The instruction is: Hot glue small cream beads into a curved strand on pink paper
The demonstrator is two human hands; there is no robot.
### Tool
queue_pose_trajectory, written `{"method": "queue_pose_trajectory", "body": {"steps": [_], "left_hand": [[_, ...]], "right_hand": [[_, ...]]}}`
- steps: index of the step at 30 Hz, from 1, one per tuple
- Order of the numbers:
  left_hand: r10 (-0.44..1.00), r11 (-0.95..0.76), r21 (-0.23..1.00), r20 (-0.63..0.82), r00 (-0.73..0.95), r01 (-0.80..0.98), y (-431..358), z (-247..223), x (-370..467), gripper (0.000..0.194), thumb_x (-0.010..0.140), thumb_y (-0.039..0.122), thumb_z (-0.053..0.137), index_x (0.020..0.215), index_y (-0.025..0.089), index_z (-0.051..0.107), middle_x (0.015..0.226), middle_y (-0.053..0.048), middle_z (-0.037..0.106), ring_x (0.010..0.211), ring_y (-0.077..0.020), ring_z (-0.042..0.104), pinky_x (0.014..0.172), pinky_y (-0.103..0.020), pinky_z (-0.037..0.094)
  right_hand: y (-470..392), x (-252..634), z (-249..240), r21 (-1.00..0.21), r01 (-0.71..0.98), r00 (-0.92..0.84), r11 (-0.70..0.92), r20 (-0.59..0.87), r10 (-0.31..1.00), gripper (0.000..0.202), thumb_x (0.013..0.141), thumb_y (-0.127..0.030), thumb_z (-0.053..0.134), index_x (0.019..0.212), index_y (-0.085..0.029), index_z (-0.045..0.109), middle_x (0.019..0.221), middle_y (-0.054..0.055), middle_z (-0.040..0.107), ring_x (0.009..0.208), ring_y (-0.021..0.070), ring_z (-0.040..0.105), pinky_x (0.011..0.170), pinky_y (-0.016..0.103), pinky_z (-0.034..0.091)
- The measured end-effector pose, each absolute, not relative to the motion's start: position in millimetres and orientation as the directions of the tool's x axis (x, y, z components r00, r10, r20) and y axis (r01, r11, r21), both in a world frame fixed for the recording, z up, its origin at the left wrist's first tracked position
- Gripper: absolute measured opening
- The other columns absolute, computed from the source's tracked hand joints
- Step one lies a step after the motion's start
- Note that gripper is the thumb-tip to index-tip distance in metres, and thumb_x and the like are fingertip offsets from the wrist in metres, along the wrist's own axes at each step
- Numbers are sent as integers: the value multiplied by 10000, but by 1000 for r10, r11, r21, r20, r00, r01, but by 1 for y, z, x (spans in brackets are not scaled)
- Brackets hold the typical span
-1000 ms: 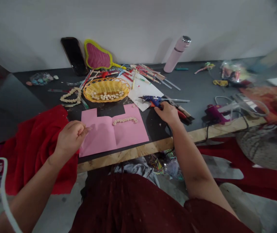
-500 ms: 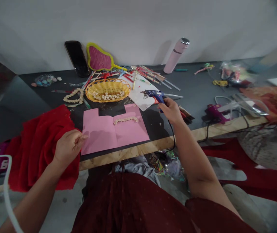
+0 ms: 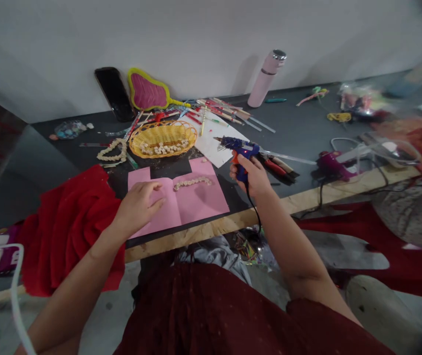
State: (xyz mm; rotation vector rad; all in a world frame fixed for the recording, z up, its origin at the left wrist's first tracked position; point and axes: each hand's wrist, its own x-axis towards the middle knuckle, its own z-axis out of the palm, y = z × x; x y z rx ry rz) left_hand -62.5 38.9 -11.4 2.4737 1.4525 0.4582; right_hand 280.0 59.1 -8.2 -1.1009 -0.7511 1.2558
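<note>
My right hand [image 3: 251, 175] is wrapped round the handle of a blue glue gun [image 3: 244, 148], its dark nozzle pointing left and a clear glue stick out of its back. My left hand [image 3: 139, 204] hovers over or rests on the left half of a pink folded card [image 3: 199, 209], thumb and fingers apart, holding nothing. Across the card's right half runs a curved strip of small cream pieces [image 3: 192, 183]. Behind the card a yellow wicker basket [image 3: 162, 135] holds more such pieces. A cream heart-shaped outline [image 3: 113, 150] lies to the basket's left.
Red cloth [image 3: 74, 227] hangs over the table edge at left. Pliers [image 3: 279, 167] lie right of the glue gun. At the back stand a phone [image 3: 113, 93], a yellow-rimmed fan shape [image 3: 148, 88] and a pink bottle [image 3: 266, 79]. A purple glue gun [image 3: 333, 165] lies farther right.
My left hand has moved right from the card's left edge onto the card area, and its fingers have opened. The glue gun has shifted slightly, with my right hand regripping its handle.
</note>
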Motion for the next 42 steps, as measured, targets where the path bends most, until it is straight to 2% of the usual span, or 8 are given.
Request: {"method": "queue_pose_trajectory", "body": {"steps": [3, 7, 14, 19, 23, 28, 36, 42], "left_hand": [[854, -516, 309, 110, 509, 799, 52, -8, -45, 441, 938, 412, 579, 1318, 189, 603, 1209, -128, 688, 1157, -320, 608, 1020, -477, 489], [843, -530, 238, 47, 535, 814, 63, -5, -29, 425, 923, 422, 600, 1246, 153, 662, 1099, -135, 701, 1066, -321, 621, 952, -472, 492], [868, -496, 108, 59, 493, 861, 61, -5, -16, 319, 975, 440, 549, 1110, 207, 721, 977, -106, 736, 995, -311, 642, 836, -436, 469], [890, -454, 122, 18, 455, 883, 59, -3, -11, 297, 982, 429, 538, 1002, 197, 723, 971, -115, 748, 955, -313, 654, 829, -451, 449], [886, -464, 123, 44, 462, 877, 59, -4, -10, 262, 978, 416, 551, 942, 211, 710, 935, -98, 751, 939, -300, 652, 825, -439, 433], [893, -445, 123, -16, 450, 887, 59, -2, -8, 267, 986, 400, 540, 957, 204, 719, 955, -98, 751, 944, -297, 645, 834, -440, 417], [906, -387, 123, -132, 401, 914, 61, 6, -4, 274, 987, 409, 545, 983, 205, 728, 1016, -95, 752, 1026, -320, 638, 887, -452, 393], [908, -393, 115, -104, 405, 912, 64, 2, -5, 385, 951, 464, 608, 1217, 197, 690, 1097, -100, 732, 1102, -343, 612, 918, -470, 399]], "right_hand": [[65, 277, -20, -911, -405, 203, -81, -175, 963, 466, 626, -512, 870, 920, -237, 636, 767, -55, 608, 611, 83, 565, 504, 210, 487], [69, 282, -31, -901, -419, 208, -110, -213, 955, 470, 613, -502, 883, 898, -232, 625, 782, -57, 621, 591, 76, 566, 496, 209, 494], [68, 283, -33, -910, -400, 210, -107, -205, 956, 480, 621, -515, 900, 893, -232, 624, 736, -63, 601, 579, 78, 572, 505, 206, 514], [68, 283, -34, -913, -392, 210, -112, -208, 955, 466, 656, -516, 897, 894, -227, 619, 739, -57, 607, 583, 80, 580, 508, 210, 522], [68, 284, -35, -910, -401, 210, -108, -206, 956, 472, 634, -504, 913, 884, -221, 630, 733, -55, 609, 591, 76, 579, 521, 203, 524], [68, 283, -35, -908, -404, 218, -111, -213, 952, 510, 578, -522, 932, 863, -221, 635, 701, -59, 605, 585, 80, 570, 518, 203, 520], [69, 284, -36, -913, -393, 216, -108, -206, 955, 527, 570, -530, 926, 880, -217, 638, 707, -57, 608, 589, 81, 574, 518, 207, 516], [69, 282, -35, -918, -381, 225, -111, -209, 952, 575, 516, -562, 943, 853, -216, 631, 674, -60, 605, 580, 84, 567, 512, 211, 513]]}}
